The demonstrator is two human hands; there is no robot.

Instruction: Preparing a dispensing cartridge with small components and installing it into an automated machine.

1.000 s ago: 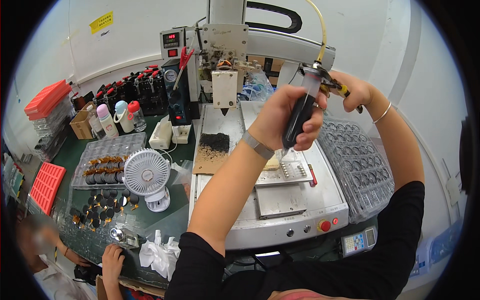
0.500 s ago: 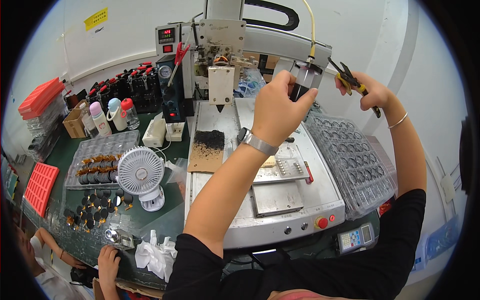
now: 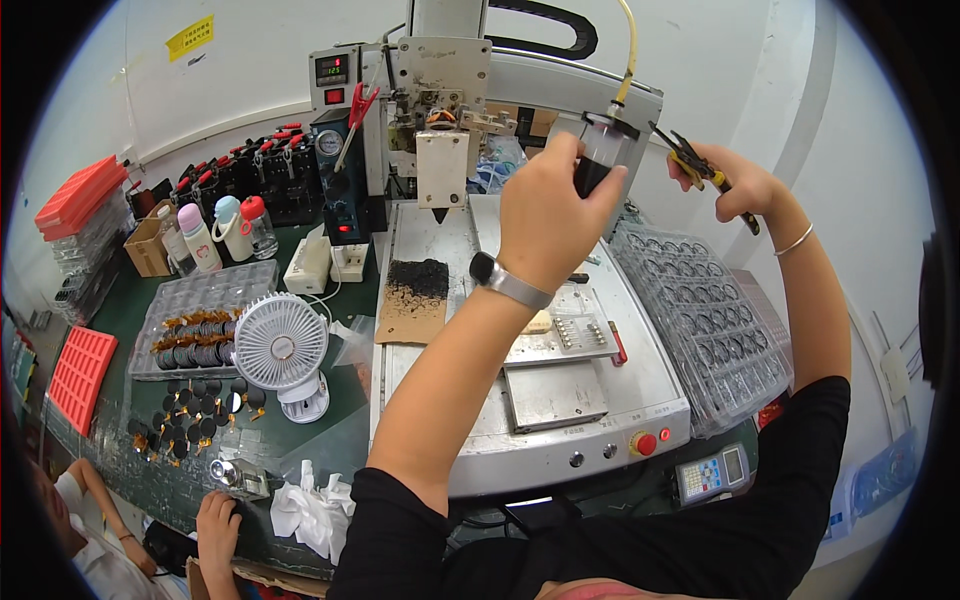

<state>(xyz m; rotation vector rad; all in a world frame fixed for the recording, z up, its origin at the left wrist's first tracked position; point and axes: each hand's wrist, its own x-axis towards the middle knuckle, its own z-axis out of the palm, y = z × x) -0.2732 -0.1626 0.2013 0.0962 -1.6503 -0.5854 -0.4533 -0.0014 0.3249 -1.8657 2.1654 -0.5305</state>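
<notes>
My left hand is closed around a clear syringe barrel partly filled with black fluid. A yellow air hose runs up from the barrel's dark cap. To the right of it, my right hand grips a pair of pliers with yellow and black handles; the jaws point up and left, apart from the syringe. Both hands are raised above the bed of a dispensing machine. My left fingers are partly hidden behind the barrel, so its lower end cannot be made out.
Clear trays of rings lie at the right. On the machine bed are a stained cardboard piece and a metal fixture. A white fan, small round black parts and bottles stand left. Another person's hand rests lower left.
The syringe has shifted slightly left and tilted more, with its hose following. My right hand and the pliers have barely moved. The machine's red display reading has changed.
</notes>
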